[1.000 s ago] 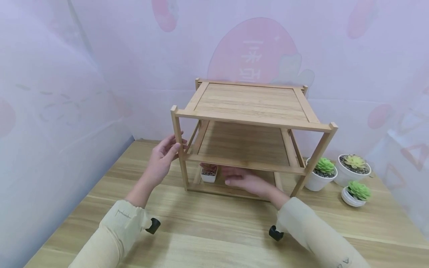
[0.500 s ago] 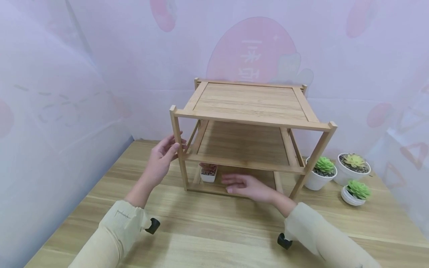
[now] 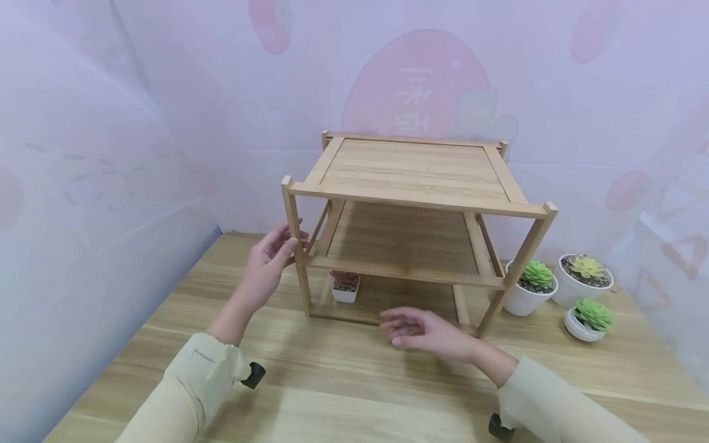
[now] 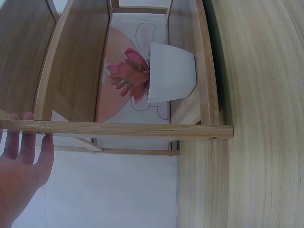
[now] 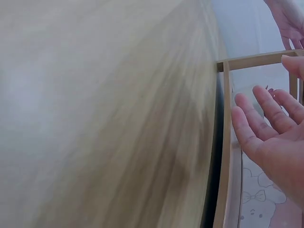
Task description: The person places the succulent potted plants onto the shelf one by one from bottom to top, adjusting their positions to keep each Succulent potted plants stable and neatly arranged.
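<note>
At the left, the left grip (image 3: 264,264) closes on the front left post (image 3: 303,289) of the rack (image 3: 415,161), thumb on the near side, fingers passing behind. That hold probably keeps the rack from shifting; it lies about halfway up the post.

Low and just right of the left grip, inside the held post, the red plant (image 4: 129,78) stands upright in its white pot (image 4: 172,72) on the bottom shelf (image 3: 410,298). It sits near the shelf's front left corner, which would leave the length to its right for more pots.

Right of the red plant and apart from it, the right grip (image 3: 429,335) hangs before the rack's front edge, holding nothing. Its fingers are spread and gently bent, palm showing in the right wrist view. Kept low, it seems placed so as to clear the middle shelf.

Farther right of this grip, beyond the rack's right post, three green plants stand on the desk (image 3: 310,381): a tall pot (image 3: 523,300) nearest the post, a wide pot (image 3: 578,292) behind, a small pot (image 3: 584,332) in front. Their grouping seems meant for easy reach.
</note>
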A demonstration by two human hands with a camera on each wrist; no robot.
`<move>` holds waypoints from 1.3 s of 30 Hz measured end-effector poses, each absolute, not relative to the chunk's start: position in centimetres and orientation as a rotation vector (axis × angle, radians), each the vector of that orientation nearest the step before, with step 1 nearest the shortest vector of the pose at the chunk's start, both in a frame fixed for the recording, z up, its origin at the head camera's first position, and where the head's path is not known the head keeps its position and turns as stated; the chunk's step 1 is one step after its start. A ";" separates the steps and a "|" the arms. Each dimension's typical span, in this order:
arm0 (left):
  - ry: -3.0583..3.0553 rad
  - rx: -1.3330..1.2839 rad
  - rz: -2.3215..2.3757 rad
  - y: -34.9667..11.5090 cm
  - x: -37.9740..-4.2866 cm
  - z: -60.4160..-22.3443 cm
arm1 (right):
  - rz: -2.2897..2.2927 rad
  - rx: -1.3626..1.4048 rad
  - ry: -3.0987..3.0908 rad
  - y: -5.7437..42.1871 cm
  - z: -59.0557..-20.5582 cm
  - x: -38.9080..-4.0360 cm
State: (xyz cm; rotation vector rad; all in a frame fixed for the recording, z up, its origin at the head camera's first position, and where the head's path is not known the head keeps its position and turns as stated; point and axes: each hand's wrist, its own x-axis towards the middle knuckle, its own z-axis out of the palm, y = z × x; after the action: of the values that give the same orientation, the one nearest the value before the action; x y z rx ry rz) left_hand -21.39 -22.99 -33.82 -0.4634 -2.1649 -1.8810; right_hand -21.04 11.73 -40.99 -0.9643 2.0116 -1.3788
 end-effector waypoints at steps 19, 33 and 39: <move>-2.157 -0.472 -1.875 -23.1 -21.4 -33.9 | -1.462 -0.999 2.092 15.7 -40.8 -19.4; -2.165 -0.463 -1.859 -22.9 -21.5 -33.9 | -1.488 -1.017 2.110 19.0 -40.9 -18.6; -2.175 -0.461 -1.849 -23.0 -21.5 -33.8 | -1.532 -1.030 2.087 20.2 -40.4 -18.1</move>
State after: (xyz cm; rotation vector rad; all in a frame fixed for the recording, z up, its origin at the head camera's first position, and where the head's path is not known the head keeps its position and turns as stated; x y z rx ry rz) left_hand -21.49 -23.04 -33.85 -0.4613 -2.1752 -1.8492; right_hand -18.10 20.18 -40.41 -1.0300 2.0873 -1.5321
